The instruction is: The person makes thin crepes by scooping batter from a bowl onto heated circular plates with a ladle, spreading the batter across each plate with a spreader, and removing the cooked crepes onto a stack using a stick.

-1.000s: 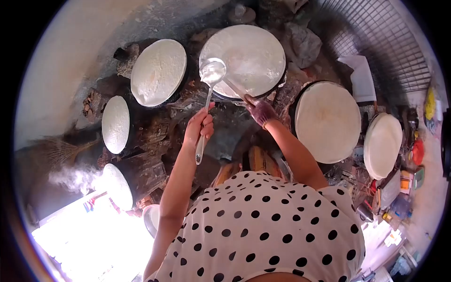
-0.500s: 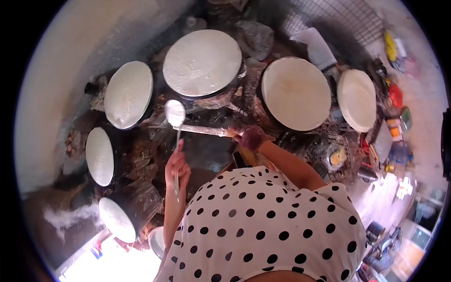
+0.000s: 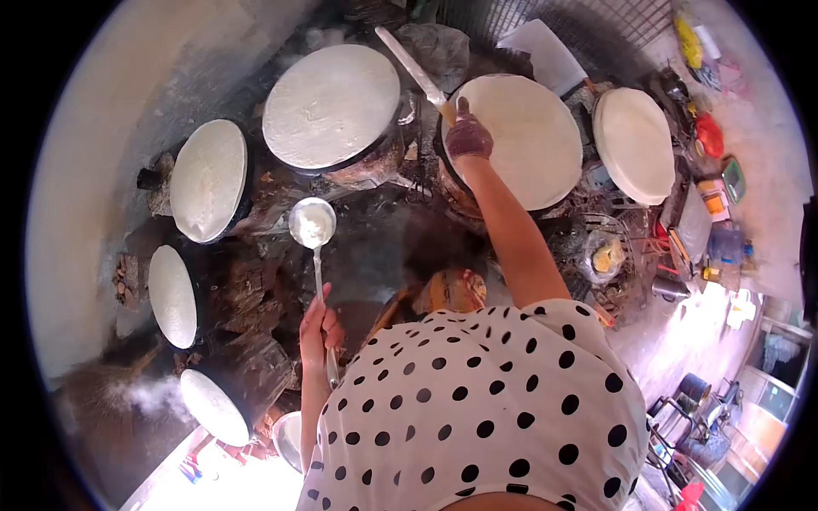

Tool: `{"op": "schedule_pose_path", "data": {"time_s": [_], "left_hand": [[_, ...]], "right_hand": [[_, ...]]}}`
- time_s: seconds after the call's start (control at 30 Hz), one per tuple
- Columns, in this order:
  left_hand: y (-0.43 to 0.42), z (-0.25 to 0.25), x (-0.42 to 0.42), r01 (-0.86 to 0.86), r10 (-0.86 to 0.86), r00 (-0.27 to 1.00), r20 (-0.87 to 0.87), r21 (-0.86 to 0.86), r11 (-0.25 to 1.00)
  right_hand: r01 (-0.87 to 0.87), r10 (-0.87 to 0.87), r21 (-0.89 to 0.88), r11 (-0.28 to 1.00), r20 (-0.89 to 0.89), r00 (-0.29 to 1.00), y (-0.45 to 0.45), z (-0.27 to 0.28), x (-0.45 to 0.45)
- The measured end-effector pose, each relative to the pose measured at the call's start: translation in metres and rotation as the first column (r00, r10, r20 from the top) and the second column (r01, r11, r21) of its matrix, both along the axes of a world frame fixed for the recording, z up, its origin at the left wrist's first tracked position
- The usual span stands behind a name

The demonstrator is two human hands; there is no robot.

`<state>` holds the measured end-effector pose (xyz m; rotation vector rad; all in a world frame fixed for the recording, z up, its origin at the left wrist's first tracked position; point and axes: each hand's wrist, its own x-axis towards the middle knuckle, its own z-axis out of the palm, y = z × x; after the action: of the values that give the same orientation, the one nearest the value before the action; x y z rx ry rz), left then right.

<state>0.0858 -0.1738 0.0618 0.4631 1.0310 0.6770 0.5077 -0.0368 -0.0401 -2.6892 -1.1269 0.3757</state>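
Observation:
My left hand point(image 3: 321, 329) is closed around the handle of a metal ladle point(image 3: 313, 224), its bowl whitened with batter and raised over the dark middle floor. In a dark purplish glove, my right hand point(image 3: 469, 139) grips a long, flat, pale-coated spatula point(image 3: 412, 66), its blade pointing up and left. That hand is over the left edge of a round, pale flatbread point(image 3: 532, 140) on a griddle; whether it touches is unclear. Left of the spatula, a white sheet of batter point(image 3: 331, 106) covers another round griddle. A pale, round flatbread stack point(image 3: 635, 146) lies at the right.
More batter-covered griddles stand in an arc at left, the upper one point(image 3: 209, 180) nearest the ladle. Steam point(image 3: 153, 399) rises at lower left. A clear bag with something yellow point(image 3: 607, 257) sits right of my right forearm. A bowl point(image 3: 290, 439) stands low at left.
My right hand has swung up and forward with the spatula, from the middle to the right griddle's edge. The ladle has dropped slightly. The view has shifted a little.

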Motion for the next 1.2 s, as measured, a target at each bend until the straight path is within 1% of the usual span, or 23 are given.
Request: {"op": "schedule_pose_path", "data": {"time_s": [0.1, 0.13, 0.2, 0.27, 0.33, 0.37, 0.47, 0.5, 0.53, 0.63, 0.67, 0.73, 0.83, 0.9, 0.93, 0.97, 1.0, 1.03, 1.07, 1.1, 1.13, 1.17, 1.2], "left_hand": [[-0.005, 0.0, 0.008, -0.028, 0.028, 0.999, -0.031, -0.001, 1.0], [-0.007, 0.0, 0.012, -0.035, 0.035, 0.997, -0.072, -0.008, 0.999], [-0.01, 0.0, 0.024, -0.03, 0.029, 0.998, -0.062, -0.018, 0.999], [-0.013, 0.001, 0.04, -0.021, 0.02, 0.998, -0.053, -0.027, 0.999], [-0.016, 0.002, 0.06, -0.011, 0.01, 0.999, -0.031, -0.034, 0.999], [-0.018, 0.0, 0.068, 0.001, -0.002, 1.0, -0.029, -0.033, 0.999], [-0.02, -0.005, 0.094, 0.06, -0.057, 0.996, 0.07, -0.038, 0.997], [-0.022, -0.003, 0.104, 0.071, -0.067, 0.994, 0.083, -0.043, 0.997], [-0.024, 0.0, 0.115, 0.083, -0.078, 0.992, 0.096, -0.049, 0.995], [-0.032, 0.004, 0.144, 0.132, -0.129, 0.987, 0.097, -0.027, 0.991], [-0.034, 0.005, 0.154, 0.147, -0.144, 0.984, 0.101, -0.023, 0.989], [-0.04, 0.006, 0.17, 0.144, -0.139, 0.987, 0.085, -0.055, 0.988], [-0.051, 0.007, 0.19, 0.167, -0.163, 0.984, 0.066, -0.054, 0.985], [-0.06, 0.009, 0.2, 0.163, -0.161, 0.986, 0.04, -0.075, 0.984], [-0.063, 0.01, 0.204, 0.159, -0.158, 0.987, 0.016, -0.099, 0.982], [-0.067, 0.011, 0.208, 0.164, -0.164, 0.986, 0.005, -0.096, 0.982], [-0.07, 0.012, 0.211, 0.166, -0.167, 0.986, 0.004, -0.109, 0.98], [-0.073, 0.013, 0.212, 0.168, -0.169, 0.986, 0.003, -0.122, 0.978], [-0.076, 0.013, 0.213, 0.17, -0.172, 0.985, -0.006, -0.12, 0.978], [-0.078, 0.013, 0.214, 0.151, -0.152, 0.988, -0.003, -0.137, 0.979], [-0.079, 0.013, 0.214, 0.129, -0.13, 0.992, 0.0, -0.155, 0.98], [-0.08, 0.015, 0.214, 0.122, -0.124, 0.992, -0.005, -0.153, 0.981], [-0.082, 0.018, 0.213, 0.104, -0.101, 0.995, 0.024, -0.163, 0.981]], "right_hand": [[-0.036, 0.04, 0.237, 0.971, -0.015, 0.999, -0.026, 0.021, 0.04], [0.019, 0.027, 0.318, 0.948, -0.139, 0.99, -0.036, 0.024, 0.063], [-0.141, 0.1, 0.561, 0.816, 0.103, 0.99, -0.05, -0.005, 0.123], [-0.063, 0.105, 0.588, 0.806, -0.038, 0.994, -0.085, 0.071, 0.145], [-0.012, 0.044, 0.563, 0.827, -0.043, 0.998, -0.104, 0.075, 0.207], [0.046, 0.079, 0.671, 0.74, -0.155, 0.985, -0.119, 0.093, 0.228], [-0.162, 0.1, 0.539, 0.827, 0.143, 0.985, -0.16, 0.132, 0.33], [0.019, -0.056, 0.088, 0.996, 0.435, 0.899, -0.17, 0.15, 0.365], [0.05, -0.13, 0.202, 0.978, 0.405, 0.905, -0.195, 0.17, 0.383], [0.232, -0.347, 0.656, 0.718, 0.048, 0.937, -0.281, 0.205, 0.431], [0.379, -0.407, 0.751, 0.54, -0.161, 0.899, -0.303, 0.208, 0.43], [0.501, -0.49, 0.808, 0.311, -0.315, 0.812, -0.359, 0.165, 0.46], [0.7, -0.593, 0.694, 0.167, -0.497, 0.634, -0.425, 0.04, 0.5], [0.807, -0.645, 0.522, 0.276, -0.522, 0.559, -0.443, -0.052, 0.515], [0.806, -0.679, 0.399, 0.437, -0.442, 0.587, -0.446, -0.091, 0.52], [0.746, -0.715, 0.195, 0.636, -0.215, 0.665, -0.436, -0.1, 0.508], [0.648, -0.644, -0.084, 0.757, 0.064, 0.762, -0.427, -0.11, 0.496], [0.549, -0.479, -0.324, 0.77, 0.275, 0.834, -0.417, -0.115, 0.481], [0.747, -0.744, -0.046, 0.663, 0.07, 0.664, -0.408, -0.117, 0.473], [0.891, -0.869, 0.173, 0.419, -0.208, 0.449, -0.396, -0.117, 0.463], [0.953, -0.83, 0.289, 0.087, -0.507, 0.23, -0.383, -0.112, 0.452], [0.922, -0.639, 0.28, -0.266, -0.768, 0.049, -0.376, -0.106, 0.445], [0.972, -0.794, 0.217, -0.093, -0.605, 0.06, -0.384, -0.103, 0.447]]}}
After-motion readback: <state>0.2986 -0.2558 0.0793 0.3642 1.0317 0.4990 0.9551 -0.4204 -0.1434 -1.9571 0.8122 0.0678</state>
